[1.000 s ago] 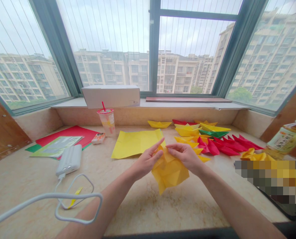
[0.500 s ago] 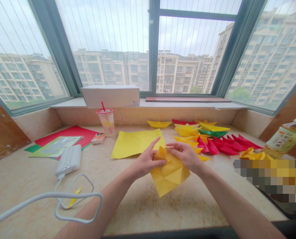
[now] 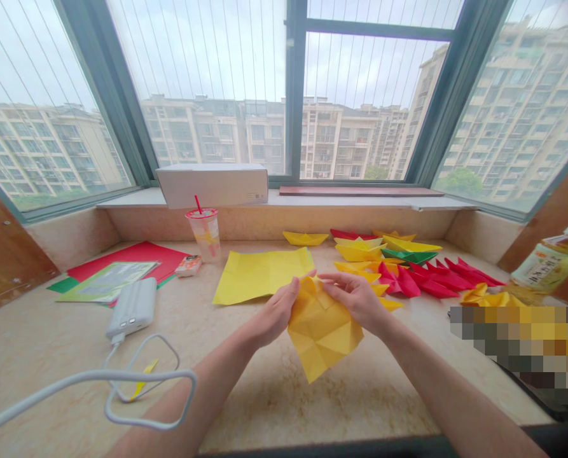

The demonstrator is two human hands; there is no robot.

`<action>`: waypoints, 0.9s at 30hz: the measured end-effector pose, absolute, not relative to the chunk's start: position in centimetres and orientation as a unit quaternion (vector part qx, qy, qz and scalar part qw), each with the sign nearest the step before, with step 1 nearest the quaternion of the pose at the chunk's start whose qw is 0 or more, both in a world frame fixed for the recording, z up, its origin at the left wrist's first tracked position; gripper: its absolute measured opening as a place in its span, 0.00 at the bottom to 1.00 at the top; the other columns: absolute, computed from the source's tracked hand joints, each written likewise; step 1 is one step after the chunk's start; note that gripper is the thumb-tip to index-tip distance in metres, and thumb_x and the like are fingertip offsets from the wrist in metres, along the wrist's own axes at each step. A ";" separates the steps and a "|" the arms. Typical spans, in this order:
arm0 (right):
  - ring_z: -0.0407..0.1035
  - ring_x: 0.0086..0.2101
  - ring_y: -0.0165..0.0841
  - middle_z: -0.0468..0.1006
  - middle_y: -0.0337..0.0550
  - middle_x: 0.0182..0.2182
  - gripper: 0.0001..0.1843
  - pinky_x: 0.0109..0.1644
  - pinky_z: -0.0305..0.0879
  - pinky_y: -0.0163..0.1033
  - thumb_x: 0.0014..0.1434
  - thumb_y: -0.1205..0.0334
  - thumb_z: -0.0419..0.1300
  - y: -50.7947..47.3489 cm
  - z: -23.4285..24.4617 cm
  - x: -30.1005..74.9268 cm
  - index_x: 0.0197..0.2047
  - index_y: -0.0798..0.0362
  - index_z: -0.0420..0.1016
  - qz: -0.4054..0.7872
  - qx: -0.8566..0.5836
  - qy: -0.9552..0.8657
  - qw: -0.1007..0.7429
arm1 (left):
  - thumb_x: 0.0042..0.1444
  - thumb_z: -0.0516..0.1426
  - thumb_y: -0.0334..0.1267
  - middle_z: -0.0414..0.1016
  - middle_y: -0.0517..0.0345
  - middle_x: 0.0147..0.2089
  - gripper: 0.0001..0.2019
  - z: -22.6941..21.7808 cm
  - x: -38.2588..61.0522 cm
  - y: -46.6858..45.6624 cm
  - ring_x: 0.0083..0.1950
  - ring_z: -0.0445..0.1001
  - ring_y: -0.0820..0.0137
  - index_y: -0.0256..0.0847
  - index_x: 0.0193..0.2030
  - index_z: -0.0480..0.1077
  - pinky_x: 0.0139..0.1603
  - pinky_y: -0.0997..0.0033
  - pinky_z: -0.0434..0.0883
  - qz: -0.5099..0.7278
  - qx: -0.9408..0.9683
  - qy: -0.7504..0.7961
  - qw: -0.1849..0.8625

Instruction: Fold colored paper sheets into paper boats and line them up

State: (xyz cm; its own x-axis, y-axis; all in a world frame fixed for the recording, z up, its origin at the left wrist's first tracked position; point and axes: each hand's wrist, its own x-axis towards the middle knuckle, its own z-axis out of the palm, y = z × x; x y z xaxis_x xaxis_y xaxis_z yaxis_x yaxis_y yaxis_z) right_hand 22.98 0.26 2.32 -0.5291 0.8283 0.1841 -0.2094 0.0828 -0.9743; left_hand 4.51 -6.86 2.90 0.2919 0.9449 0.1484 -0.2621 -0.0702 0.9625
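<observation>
A creased sheet of yellow origami paper [image 3: 325,337] is held up over the counter between both hands, one corner pointing down toward me. My left hand [image 3: 280,308] grips its upper left edge, thumb on the near side and the other fingers behind, partly hidden. My right hand [image 3: 353,296] pinches the upper right edge between thumb and fingers. Crossing fold lines show on the paper's face. Just behind my left hand lies a flat stack of yellow paper [image 3: 259,273]. Several folded yellow boats [image 3: 360,251] stand beyond my right hand.
Red folded pieces [image 3: 448,278] and a green boat [image 3: 410,256] sit to the right, near a bottle [image 3: 548,264]. On the left are a power bank [image 3: 133,306] with a looped white cable [image 3: 150,420], red paper [image 3: 140,254] and a plastic cup [image 3: 203,232]. A white box [image 3: 212,184] rests on the sill.
My left thumb has moved up from the paper's middle to its upper left edge. The raised flap there now lies flatter, and the sheet's lower corner has dropped slightly.
</observation>
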 end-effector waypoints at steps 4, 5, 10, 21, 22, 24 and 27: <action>0.72 0.28 0.29 0.79 0.40 0.33 0.22 0.31 0.68 0.34 0.52 0.50 0.69 0.1 2.5 23.1 0.49 0.49 0.78 0.595 -0.248 -0.648 0.406 | 0.64 0.54 0.52 0.73 0.49 0.60 0.34 3.6 4.6 -7.6 0.57 0.72 0.60 0.51 0.73 0.46 0.58 0.59 0.67 0.466 0.557 0.334 0.601; 0.72 0.28 0.29 0.79 0.40 0.33 0.22 0.30 0.67 0.34 0.53 0.50 0.68 0.1 2.5 23.1 0.50 0.49 0.78 0.585 -0.247 -0.658 0.403 | 0.63 0.55 0.51 0.73 0.50 0.60 0.36 3.6 4.6 -7.6 0.55 0.73 0.60 0.53 0.73 0.44 0.56 0.60 0.68 0.458 0.562 0.342 0.598; 0.71 0.29 0.31 0.79 0.40 0.34 0.20 0.32 0.67 0.35 0.53 0.50 0.68 -0.3 2.2 22.9 0.47 0.48 0.79 0.529 -0.267 -0.701 0.398 | 0.58 0.62 0.45 0.76 0.51 0.52 0.43 2.4 4.5 -6.7 0.48 0.75 0.65 0.51 0.74 0.42 0.50 0.66 0.70 0.467 0.574 0.359 0.569; 0.70 0.31 0.34 0.80 0.44 0.31 0.16 0.34 0.65 0.38 0.60 0.48 0.61 -0.5 1.4 22.4 0.36 0.52 0.81 0.393 -0.261 -0.805 0.359 | 0.49 0.66 0.34 0.67 0.68 0.27 0.53 1.1 4.2 -6.1 0.24 0.64 0.79 0.44 0.74 0.36 0.26 0.80 0.61 0.408 0.622 0.416 0.523; 0.70 0.31 0.34 0.80 0.44 0.31 0.16 0.35 0.65 0.38 0.60 0.49 0.61 -0.5 1.4 22.4 0.35 0.52 0.81 0.392 -0.263 -0.805 0.359 | 0.49 0.66 0.33 0.68 0.68 0.27 0.53 1.1 4.2 -6.1 0.25 0.64 0.79 0.44 0.74 0.36 0.26 0.80 0.61 0.403 0.626 0.424 0.516; 0.70 0.31 0.34 0.80 0.43 0.31 0.16 0.35 0.65 0.38 0.61 0.48 0.60 -0.7 1.4 22.4 0.35 0.53 0.80 0.398 -0.267 -0.801 0.358 | 0.48 0.66 0.33 0.69 0.67 0.28 0.53 1.0 4.2 -6.1 0.24 0.64 0.79 0.44 0.74 0.37 0.26 0.80 0.61 0.395 0.630 0.433 0.509; 0.69 0.30 0.34 0.80 0.43 0.30 0.17 0.33 0.64 0.37 0.60 0.47 0.61 -0.9 1.4 22.3 0.35 0.52 0.80 0.407 -0.258 -0.807 0.341 | 0.49 0.66 0.33 0.71 0.66 0.28 0.54 1.0 4.3 -6.2 0.23 0.63 0.79 0.44 0.74 0.35 0.26 0.79 0.61 0.384 0.632 0.434 0.514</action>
State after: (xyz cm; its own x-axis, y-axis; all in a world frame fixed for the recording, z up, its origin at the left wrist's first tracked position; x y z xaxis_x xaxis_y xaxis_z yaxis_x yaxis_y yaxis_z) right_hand 22.27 -0.90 1.39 -0.6340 0.6942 0.3407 0.1392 0.5359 -0.8328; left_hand 4.25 -6.17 0.98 0.3280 0.9438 0.0397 0.1541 -0.0949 0.9835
